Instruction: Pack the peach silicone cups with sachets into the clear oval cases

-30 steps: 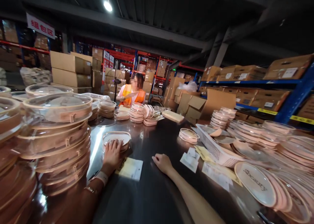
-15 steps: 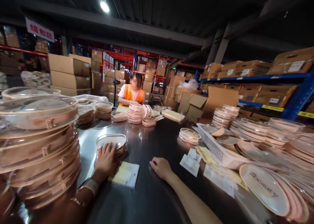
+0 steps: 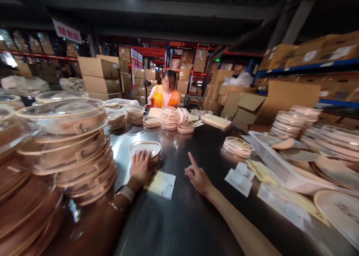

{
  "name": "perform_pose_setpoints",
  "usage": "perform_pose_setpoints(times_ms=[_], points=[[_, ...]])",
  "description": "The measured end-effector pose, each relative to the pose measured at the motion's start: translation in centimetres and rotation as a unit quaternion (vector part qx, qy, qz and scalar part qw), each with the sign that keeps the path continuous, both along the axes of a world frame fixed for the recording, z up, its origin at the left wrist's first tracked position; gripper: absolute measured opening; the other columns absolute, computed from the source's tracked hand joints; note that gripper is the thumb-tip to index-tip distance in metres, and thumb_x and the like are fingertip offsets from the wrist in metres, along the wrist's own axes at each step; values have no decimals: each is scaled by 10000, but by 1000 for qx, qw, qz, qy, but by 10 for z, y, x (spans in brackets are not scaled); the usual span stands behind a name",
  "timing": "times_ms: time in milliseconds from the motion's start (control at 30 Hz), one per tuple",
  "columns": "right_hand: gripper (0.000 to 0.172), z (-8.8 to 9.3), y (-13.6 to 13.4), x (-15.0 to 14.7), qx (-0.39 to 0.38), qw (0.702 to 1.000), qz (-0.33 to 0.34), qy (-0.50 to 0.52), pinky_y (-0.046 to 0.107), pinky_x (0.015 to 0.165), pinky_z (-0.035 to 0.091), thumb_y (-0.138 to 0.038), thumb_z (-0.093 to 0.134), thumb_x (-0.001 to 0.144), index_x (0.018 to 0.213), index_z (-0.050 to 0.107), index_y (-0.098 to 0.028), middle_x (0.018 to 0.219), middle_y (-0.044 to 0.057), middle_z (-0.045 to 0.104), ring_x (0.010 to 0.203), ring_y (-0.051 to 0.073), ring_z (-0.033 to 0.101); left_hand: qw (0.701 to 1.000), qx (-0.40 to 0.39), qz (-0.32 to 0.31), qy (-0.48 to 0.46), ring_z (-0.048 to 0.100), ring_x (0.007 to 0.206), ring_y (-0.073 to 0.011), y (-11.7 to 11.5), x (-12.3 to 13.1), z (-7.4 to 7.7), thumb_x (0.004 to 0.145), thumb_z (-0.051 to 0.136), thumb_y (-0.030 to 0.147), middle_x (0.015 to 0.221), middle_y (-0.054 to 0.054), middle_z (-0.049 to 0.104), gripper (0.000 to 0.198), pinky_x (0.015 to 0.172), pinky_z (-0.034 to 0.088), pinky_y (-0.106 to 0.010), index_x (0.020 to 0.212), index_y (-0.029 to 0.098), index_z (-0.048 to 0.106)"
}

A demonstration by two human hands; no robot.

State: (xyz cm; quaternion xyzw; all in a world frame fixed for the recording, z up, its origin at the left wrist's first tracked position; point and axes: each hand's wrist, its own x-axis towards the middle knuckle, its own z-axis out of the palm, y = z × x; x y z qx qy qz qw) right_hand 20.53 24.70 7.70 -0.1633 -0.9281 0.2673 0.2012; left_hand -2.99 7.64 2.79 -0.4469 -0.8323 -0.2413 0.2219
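Note:
My left hand (image 3: 141, 166) lies with its fingers spread flat on a small stack of oval, clear-covered pinkish cases (image 3: 151, 147). Its wrist carries a pale watch band and a bracelet. Just right of that wrist, a yellow-and-white printed packet (image 3: 165, 184) lies on the dark table (image 3: 179, 226). Over the middle of the table is my right hand (image 3: 199, 175), its index finger stretched out forward and the other fingers partly curled, with nothing in them. Whether this hand touches the tabletop I cannot tell.
Tall stacks of clear-covered cases (image 3: 84, 151) crowd the left. On the right are a white perforated basket (image 3: 269, 164) of oval pieces, a short case stack (image 3: 238, 147) and flat packets (image 3: 239, 179). A person in an orange vest (image 3: 165, 95) sits across the table.
The view has swung left and slightly down. My right hand has gone from a loosely closed fist to an extended index finger. My left hand stays on the case stack.

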Motion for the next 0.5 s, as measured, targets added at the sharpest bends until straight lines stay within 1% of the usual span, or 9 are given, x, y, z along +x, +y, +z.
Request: perform_pose_setpoints(times_ms=[33,67,100,167,233,267,333,433,500], points=[[741,-2,-8,-2,-13,999,22,37,340,845,542,-329,382,1008,1626,21,-136,976,56,753,828,194,699,1000,-5,3,-7,469,1368,-431,0,0,1,750,653,272,1446,-256,553,671,1173,272,-626,1393,101,564],[751,-4,-17,-4,-10,997,50,50,371,912,538,-338,399,999,1627,36,-142,1104,94,740,936,205,698,1000,-11,5,-13,446,1390,-420,-1,0,1,755,655,271,1472,-245,532,680,1190,251,-610,1407,109,551],[749,-7,-26,-6,4,995,87,39,409,1000,509,-342,441,981,1626,112,-152,1247,130,699,1085,225,670,1000,-16,7,-20,422,1411,-412,-1,0,1,752,661,270,1495,-236,511,695,1206,226,-599,1419,116,539],[670,-13,-43,-8,50,983,171,-40,495,1169,363,-339,524,945,1571,349,-178,1485,162,544,1374,280,498,999,-21,10,-31,387,1440,-397,-2,1,1,749,668,269,1526,-216,483,714,1226,192,-580,1435,129,524],[576,-19,-54,-7,87,962,224,-133,551,1237,213,-344,559,944,1496,492,-196,1586,151,417,1498,311,324,999,-14,12,-39,391,1442,-380,-2,4,1,743,668,254,1517,-199,500,702,1232,197,-560,1424,143,538],[549,-21,-58,-7,94,955,231,-163,558,1247,173,-352,559,955,1481,514,-205,1599,144,393,1514,309,290,999,-5,14,-42,404,1435,-373,-2,6,2,736,668,242,1502,-192,517,693,1231,210,-551,1412,149,550],[542,-22,-62,-6,95,953,224,-183,534,1254,167,-372,550,974,1487,507,-203,1602,142,385,1518,288,286,998,27,28,-53,416,1424,-379,-1,9,3,724,663,227,1487,-191,527,695,1218,233,-574,1405,155,551],[527,-17,-64,-5,113,959,199,-168,500,1255,181,-406,571,971,1460,539,-214,1567,133,452,1490,262,352,987,108,79,-87,362,1435,-440,2,5,1,792,600,296,1519,-257,441,703,1155,221,-717,1456,111,460],[542,-10,-61,-5,160,962,135,-176,515,1251,177,-446,581,966,1444,556,-190,1517,153,514,1449,279,417,973,165,105,-122,307,1453,-463,4,-2,-2,830,553,361,1536,-294,373,706,1132,219,-755,1461,76,414]])
